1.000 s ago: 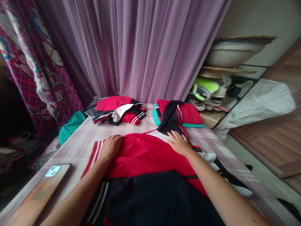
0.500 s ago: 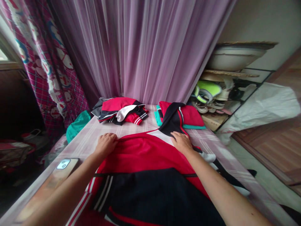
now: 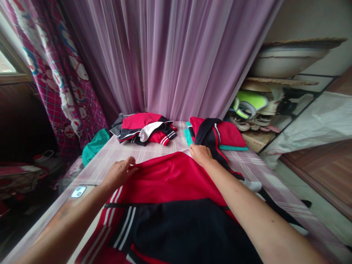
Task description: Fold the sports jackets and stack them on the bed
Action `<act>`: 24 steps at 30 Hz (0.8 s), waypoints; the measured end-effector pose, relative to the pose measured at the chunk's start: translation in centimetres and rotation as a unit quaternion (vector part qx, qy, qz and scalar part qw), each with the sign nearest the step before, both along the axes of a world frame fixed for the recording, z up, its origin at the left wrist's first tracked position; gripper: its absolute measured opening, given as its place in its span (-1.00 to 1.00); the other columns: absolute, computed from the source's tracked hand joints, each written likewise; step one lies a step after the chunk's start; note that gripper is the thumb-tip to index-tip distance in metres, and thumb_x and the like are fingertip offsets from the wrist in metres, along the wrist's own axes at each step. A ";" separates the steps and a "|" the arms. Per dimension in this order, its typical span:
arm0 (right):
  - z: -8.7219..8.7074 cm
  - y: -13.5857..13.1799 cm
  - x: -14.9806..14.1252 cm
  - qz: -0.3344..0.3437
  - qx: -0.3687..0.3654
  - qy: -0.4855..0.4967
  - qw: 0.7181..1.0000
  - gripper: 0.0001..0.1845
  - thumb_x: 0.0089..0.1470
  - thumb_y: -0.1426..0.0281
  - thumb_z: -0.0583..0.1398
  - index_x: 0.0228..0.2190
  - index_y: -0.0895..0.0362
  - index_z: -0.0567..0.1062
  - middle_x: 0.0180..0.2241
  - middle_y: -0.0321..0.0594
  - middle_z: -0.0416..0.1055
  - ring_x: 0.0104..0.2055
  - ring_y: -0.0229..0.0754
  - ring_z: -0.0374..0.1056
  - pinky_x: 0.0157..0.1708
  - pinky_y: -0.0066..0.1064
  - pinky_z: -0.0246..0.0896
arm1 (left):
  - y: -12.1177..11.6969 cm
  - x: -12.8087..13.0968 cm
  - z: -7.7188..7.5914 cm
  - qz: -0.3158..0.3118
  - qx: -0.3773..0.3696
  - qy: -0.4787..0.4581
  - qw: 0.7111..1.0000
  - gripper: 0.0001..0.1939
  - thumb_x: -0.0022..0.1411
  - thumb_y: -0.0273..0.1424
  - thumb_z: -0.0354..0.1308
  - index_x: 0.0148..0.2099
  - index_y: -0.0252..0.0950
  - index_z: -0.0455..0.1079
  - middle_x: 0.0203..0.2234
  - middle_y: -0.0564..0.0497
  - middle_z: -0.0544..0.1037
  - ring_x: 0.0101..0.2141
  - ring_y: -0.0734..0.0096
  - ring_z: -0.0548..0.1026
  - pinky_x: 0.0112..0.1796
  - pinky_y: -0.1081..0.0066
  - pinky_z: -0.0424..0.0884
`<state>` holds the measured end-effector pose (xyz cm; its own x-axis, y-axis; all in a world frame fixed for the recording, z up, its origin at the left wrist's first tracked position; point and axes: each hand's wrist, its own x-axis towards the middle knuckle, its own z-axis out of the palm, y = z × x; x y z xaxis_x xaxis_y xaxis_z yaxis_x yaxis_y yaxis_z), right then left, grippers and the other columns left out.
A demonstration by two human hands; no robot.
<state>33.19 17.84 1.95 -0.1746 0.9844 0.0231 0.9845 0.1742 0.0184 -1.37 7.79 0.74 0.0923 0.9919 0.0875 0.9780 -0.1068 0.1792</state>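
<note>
Purple curtains (image 3: 176,55) back a plaid sheet (image 3: 152,153), a red-and-black jacket (image 3: 170,179) spread near.
Right hand (image 3: 202,154), shifted left since the earlier frame, now pinches the jacket's far edge; left hand (image 3: 117,175) is at its left corner, grip unclear.

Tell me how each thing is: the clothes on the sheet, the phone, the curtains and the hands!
Red and black top, spread out, slightly wrinkled
Left clothes pile, loose and rumpled
Right clothes stack, folded
Phone, lying camera side up, partly hidden
Purple curtain, hanging in folds
Patterned curtain, hanging, gathered
Left hand, fingers bent at the top's edge, grip unclear
Right hand, fingers closed on the top's far edge
</note>
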 end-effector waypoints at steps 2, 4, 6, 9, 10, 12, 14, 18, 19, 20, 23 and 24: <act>-1.0 0.0 -0.3 -0.015 0.008 -0.003 1.000 -0.57 0.34 0.28 -0.12 -0.01 0.08 0.46 -0.16 -0.01 0.58 -0.12 -0.05 0.51 -0.17 -0.30 0.29 | 0.9 0.0 0.1 0.030 0.005 0.022 0.999 -0.68 0.34 -0.20 -0.09 0.00 -0.19 0.36 -0.23 -0.05 0.65 -0.22 0.20 0.60 -0.17 0.27 0.41; -2.0 -0.1 -0.6 -0.024 0.011 -0.005 1.000 -0.59 0.35 0.28 -0.11 -0.02 0.09 0.45 -0.14 -0.01 0.57 -0.12 -0.06 0.51 -0.18 -0.31 0.29 | 1.7 0.3 0.1 0.058 -0.005 0.063 0.996 -0.66 0.37 -0.21 -0.15 -0.05 -0.19 0.40 -0.21 -0.09 0.65 -0.21 0.18 0.60 -0.17 0.27 0.40; -2.9 -0.3 -0.8 -0.032 0.013 -0.006 0.999 -0.62 0.35 0.28 -0.09 -0.01 0.08 0.44 -0.09 -0.02 0.56 -0.09 -0.06 0.50 -0.19 -0.32 0.29 | 2.5 0.6 0.2 0.076 -0.024 0.099 0.992 -0.63 0.38 -0.21 -0.16 -0.10 -0.22 0.43 -0.19 -0.14 0.64 -0.18 0.14 0.59 -0.16 0.25 0.39; -3.2 -0.4 -1.0 -0.052 0.018 0.007 0.998 -0.66 0.33 0.25 -0.02 0.02 0.05 0.40 -0.06 -0.06 0.54 -0.08 -0.07 0.48 -0.21 -0.35 0.28 | 3.2 1.0 0.1 0.095 -0.027 0.102 0.990 -0.61 0.37 -0.19 -0.13 -0.04 -0.27 0.44 -0.11 -0.20 0.61 -0.10 0.06 0.56 -0.11 0.19 0.38; -3.1 -0.5 -1.0 -0.058 0.018 0.013 0.998 -0.66 0.32 0.25 0.00 0.04 0.04 0.39 -0.07 -0.07 0.54 -0.08 -0.08 0.48 -0.21 -0.35 0.28 | 3.3 1.1 0.0 0.105 -0.019 0.096 0.990 -0.60 0.36 -0.19 -0.12 0.00 -0.28 0.43 -0.09 -0.22 0.59 -0.08 0.03 0.54 -0.10 0.17 0.38; -2.7 -0.9 -0.9 -0.056 0.022 0.027 0.998 -0.64 0.32 0.27 0.00 0.07 0.06 0.36 -0.06 -0.08 0.54 -0.08 -0.08 0.48 -0.19 -0.36 0.27 | 3.1 1.2 -0.2 0.117 0.008 0.089 0.989 -0.58 0.36 -0.21 -0.10 0.07 -0.29 0.42 -0.02 -0.23 0.55 -0.04 0.01 0.52 -0.07 0.15 0.38; -2.6 -1.8 -0.7 -0.033 0.042 0.044 0.998 -0.62 0.32 0.31 -0.03 0.09 0.08 0.35 -0.03 -0.08 0.52 -0.05 -0.09 0.46 -0.15 -0.36 0.26 | 2.4 1.5 -0.8 0.090 0.052 0.078 0.992 -0.56 0.37 -0.24 -0.12 0.13 -0.26 0.40 0.08 -0.22 0.49 0.03 0.04 0.47 0.00 0.13 0.36; -2.9 -3.8 0.6 0.021 0.051 0.075 0.996 -0.64 0.30 0.31 -0.02 0.01 0.07 0.44 -0.03 -0.10 0.51 -0.02 -0.11 0.42 -0.10 -0.40 0.22 | 0.6 2.5 -3.3 -0.036 0.075 0.048 0.995 -0.48 0.35 -0.16 -0.06 0.28 -0.18 0.29 0.28 -0.14 0.30 0.27 0.04 0.22 0.23 0.00 0.12; -2.9 -4.0 1.2 0.019 0.038 0.081 0.996 -0.66 0.29 0.30 -0.02 -0.05 0.06 0.48 -0.05 -0.12 0.52 -0.04 -0.11 0.43 -0.12 -0.40 0.23 | 0.3 2.7 -4.0 -0.049 0.063 0.047 0.996 -0.45 0.34 -0.12 -0.04 0.30 -0.16 0.26 0.30 -0.12 0.28 0.30 0.04 0.17 0.25 -0.03 0.05; -2.8 -4.0 1.9 0.008 0.030 0.090 0.995 -0.66 0.29 0.30 -0.02 -0.11 0.05 0.51 -0.08 -0.14 0.53 -0.07 -0.10 0.44 -0.14 -0.40 0.23 | 0.1 2.9 -4.6 -0.053 0.052 0.046 0.996 -0.43 0.33 -0.09 -0.03 0.31 -0.15 0.25 0.30 -0.12 0.27 0.31 0.03 0.15 0.27 -0.06 0.01; -1.3 -2.3 4.7 -0.056 0.078 0.136 0.986 -0.63 0.28 0.31 -0.03 -0.17 0.07 0.55 -0.12 -0.12 0.55 -0.10 -0.06 0.45 -0.14 -0.35 0.24 | -0.2 2.9 -5.8 -0.046 0.055 0.042 0.997 -0.40 0.32 -0.06 -0.02 0.33 -0.14 0.24 0.30 -0.12 0.28 0.32 0.01 0.14 0.28 -0.09 -0.01; -0.5 -1.3 5.7 -0.081 0.111 0.160 0.978 -0.64 0.27 0.32 -0.02 -0.14 0.09 0.54 -0.10 -0.09 0.55 -0.07 -0.04 0.44 -0.12 -0.33 0.24 | -0.1 2.9 -6.0 -0.045 0.064 0.040 0.996 -0.40 0.32 -0.06 -0.02 0.32 -0.14 0.25 0.30 -0.12 0.28 0.31 0.01 0.15 0.28 -0.10 -0.01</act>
<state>38.92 16.54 1.46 0.0341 0.9629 0.2678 0.9606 0.0425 -0.2748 1.53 7.67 -5.24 0.1916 0.9605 0.2017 0.9742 -0.2111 0.0796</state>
